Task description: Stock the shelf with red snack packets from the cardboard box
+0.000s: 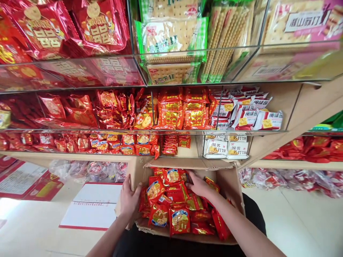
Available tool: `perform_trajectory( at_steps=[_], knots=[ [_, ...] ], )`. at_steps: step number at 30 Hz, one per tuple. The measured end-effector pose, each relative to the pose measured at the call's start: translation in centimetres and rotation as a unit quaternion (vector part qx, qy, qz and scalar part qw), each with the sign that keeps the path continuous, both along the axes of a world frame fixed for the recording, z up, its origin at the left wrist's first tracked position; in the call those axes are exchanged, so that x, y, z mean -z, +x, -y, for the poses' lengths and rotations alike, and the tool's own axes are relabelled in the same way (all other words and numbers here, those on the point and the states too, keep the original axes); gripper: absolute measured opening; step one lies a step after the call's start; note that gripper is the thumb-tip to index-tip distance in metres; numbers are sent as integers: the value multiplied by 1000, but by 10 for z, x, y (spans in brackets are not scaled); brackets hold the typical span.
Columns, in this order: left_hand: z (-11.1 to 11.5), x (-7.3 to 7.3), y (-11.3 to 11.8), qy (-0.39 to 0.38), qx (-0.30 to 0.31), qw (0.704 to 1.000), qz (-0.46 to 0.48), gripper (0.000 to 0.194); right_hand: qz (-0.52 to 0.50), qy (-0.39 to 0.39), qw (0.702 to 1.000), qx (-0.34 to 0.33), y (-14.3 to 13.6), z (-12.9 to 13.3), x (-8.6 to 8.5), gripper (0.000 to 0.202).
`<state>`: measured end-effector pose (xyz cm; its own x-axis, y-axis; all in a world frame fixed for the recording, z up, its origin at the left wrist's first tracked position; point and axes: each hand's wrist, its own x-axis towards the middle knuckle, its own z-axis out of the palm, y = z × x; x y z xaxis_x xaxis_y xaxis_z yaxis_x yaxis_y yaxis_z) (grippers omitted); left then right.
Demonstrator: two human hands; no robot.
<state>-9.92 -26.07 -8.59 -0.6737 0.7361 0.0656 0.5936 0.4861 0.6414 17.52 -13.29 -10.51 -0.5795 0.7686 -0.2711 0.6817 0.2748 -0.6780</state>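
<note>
An open cardboard box (239, 200) rests against dark-clothed legs, below the lower shelf. Loosely heaped inside are red and gold snack packets (180, 220), some with blue-banded labels. My left hand (130, 198) is closed over the box's left wall, the thumb on the inner side. Reaching into the box from the right, my right hand (199, 185) has its fingers bent against a red snack packet (184, 175) near the back of the heap. Part of those fingertips is hidden among the packets.
Shelves with clear dividers (152, 110) rise in front, holding red packets (171, 110), white cracker packs (226, 148) and green-edged biscuits (173, 39). White sheets with red edges (89, 205) lie on the floor at left. Bagged goods (289, 180) sit under the right shelf.
</note>
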Motion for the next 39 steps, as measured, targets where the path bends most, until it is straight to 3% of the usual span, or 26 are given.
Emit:
perform_trajectory(
  at_steps=[3, 5, 7, 10, 12, 15, 17, 23, 26, 30, 33, 35, 39],
  knots=[
    [-1, 0, 0, 4, 0, 1000, 4, 65, 40, -60, 997, -40, 19, 7, -8, 65],
    [-2, 0, 1, 2, -1, 1000, 4, 64, 69, -73, 993, -61, 26, 10, -13, 79],
    [-3, -1, 2, -3, 0, 1000, 1, 65, 102, -78, 989, -75, 27, 11, -16, 92],
    [-3, -2, 3, -10, 3, 1000, 0, 67, 136, -86, 984, -71, 24, 6, -16, 95],
    [-3, -1, 3, -10, 2, 1000, 0, 67, 140, -81, 985, -57, 23, 1, -13, 80],
    [-3, 3, 1, -2, 6, 1000, -2, 66, 129, -65, 989, -42, 26, -4, -10, 36],
    [-2, 7, -1, 5, 11, 1000, -3, 66, 112, -53, 992, -37, 28, -6, -12, 19],
    [-2, 10, -2, 10, 7, 1000, 0, 66, 35, -12, 999, -14, 29, 4, -25, 22],
    [-1, 7, -1, 10, 9, 1000, 5, 65, -48, 52, 996, 50, 34, 17, -26, 27],
    [0, 6, 1, 7, 8, 1000, 5, 64, -162, 124, 958, 203, 41, 32, -35, 29],
    [-1, 8, -2, 9, 11, 1000, 0, 63, -171, 119, 931, 298, 44, 39, -51, 33],
    [-3, 7, -4, 1, 18, 1000, 0, 64, -185, 90, 922, 327, 44, 43, -62, 34],
    [3, -16, 9, 3, 38, 998, -51, 71, -224, 36, 915, 335, 39, 54, -76, 34]
  ],
)
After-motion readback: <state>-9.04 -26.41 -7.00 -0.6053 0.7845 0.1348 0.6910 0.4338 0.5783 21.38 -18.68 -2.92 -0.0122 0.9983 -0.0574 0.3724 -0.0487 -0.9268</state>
